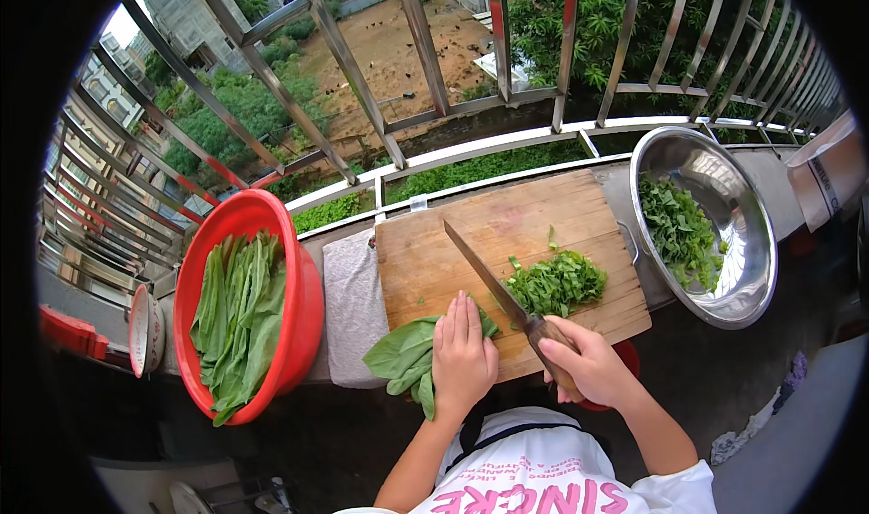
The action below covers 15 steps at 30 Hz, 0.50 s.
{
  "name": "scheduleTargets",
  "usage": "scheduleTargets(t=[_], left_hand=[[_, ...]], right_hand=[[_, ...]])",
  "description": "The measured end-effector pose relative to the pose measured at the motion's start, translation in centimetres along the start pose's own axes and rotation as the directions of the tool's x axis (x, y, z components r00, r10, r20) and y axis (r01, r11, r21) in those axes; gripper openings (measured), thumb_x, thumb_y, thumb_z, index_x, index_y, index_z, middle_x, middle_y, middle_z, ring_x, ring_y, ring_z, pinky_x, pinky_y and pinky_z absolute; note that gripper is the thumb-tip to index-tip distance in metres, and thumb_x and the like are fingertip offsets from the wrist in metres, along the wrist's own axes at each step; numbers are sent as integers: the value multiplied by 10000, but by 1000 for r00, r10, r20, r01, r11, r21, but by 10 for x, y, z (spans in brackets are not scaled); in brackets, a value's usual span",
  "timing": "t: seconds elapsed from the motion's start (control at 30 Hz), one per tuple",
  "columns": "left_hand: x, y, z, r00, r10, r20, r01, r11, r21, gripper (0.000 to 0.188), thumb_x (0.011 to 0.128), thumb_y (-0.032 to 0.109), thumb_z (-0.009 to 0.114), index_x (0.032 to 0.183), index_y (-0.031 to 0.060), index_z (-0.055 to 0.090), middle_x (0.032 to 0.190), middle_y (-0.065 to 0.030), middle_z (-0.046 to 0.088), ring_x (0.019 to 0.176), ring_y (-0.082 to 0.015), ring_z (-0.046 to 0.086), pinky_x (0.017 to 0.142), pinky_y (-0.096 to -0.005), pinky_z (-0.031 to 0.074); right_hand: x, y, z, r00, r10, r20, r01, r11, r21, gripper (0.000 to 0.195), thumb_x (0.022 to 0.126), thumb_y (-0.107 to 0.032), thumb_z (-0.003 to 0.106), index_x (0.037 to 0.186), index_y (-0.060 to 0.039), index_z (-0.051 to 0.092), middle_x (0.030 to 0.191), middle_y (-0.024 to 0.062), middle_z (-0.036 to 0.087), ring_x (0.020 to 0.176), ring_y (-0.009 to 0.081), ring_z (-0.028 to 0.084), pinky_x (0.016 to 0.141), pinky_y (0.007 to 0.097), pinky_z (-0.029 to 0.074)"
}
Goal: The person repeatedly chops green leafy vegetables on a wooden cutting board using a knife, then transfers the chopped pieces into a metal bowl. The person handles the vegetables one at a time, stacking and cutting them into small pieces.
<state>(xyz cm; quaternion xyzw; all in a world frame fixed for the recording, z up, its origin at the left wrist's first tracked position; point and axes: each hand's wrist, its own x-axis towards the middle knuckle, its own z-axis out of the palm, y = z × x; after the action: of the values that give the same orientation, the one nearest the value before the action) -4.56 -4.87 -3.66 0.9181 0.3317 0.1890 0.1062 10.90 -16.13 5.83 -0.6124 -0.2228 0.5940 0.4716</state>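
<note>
My left hand (pixel 465 359) lies flat, fingers together, over whole leafy greens (pixel 400 351) and holds them down at the near left edge of a wooden cutting board (pixel 441 249). Some leaves hang past that edge. In my right hand (pixel 589 363) is the wooden handle of a kitchen knife (pixel 487 273); its blade slants up and left above the board. The blade is between my left hand and a pile of chopped greens (pixel 563 284) on the board's right part. A few cut bits lie loose beyond the pile.
A red plastic basin (pixel 307 317) of whole leaves stands left, past a folded grey cloth (pixel 349 310). On the right, a stainless steel bowl (pixel 743 242) holds chopped greens. Metal railing (pixel 475 110) runs behind the ledge. A small bowl (pixel 141 330) sits far left, a bag (pixel 825 174) far right.
</note>
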Motion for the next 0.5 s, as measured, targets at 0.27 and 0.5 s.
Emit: scheduleTargets(t=[0.27, 0.5], left_hand=[[1, 0, -2, 1000, -13, 5, 13, 999, -51, 619, 816, 111, 499, 1348, -157, 327, 1425, -292, 353, 1321, -391, 363, 1099, -456, 251], [0, -2, -1, 1000, -17, 8, 17, 999, -52, 617, 805, 102, 497, 1333, -173, 333, 1413, -316, 351, 1319, -409, 358, 1100, -463, 248]], right_hand=[[-36, 11, 5, 990, 134, 40, -136, 989, 61, 410, 960, -269, 528, 1300, -48, 465, 695, 3, 531, 501, 69, 488, 434, 222, 400], [-39, 22, 11, 987, 154, 45, -152, 987, -45, 475, 959, -279, 535, 1328, -1, 426, 671, 7, 539, 514, 74, 495, 468, 234, 419]])
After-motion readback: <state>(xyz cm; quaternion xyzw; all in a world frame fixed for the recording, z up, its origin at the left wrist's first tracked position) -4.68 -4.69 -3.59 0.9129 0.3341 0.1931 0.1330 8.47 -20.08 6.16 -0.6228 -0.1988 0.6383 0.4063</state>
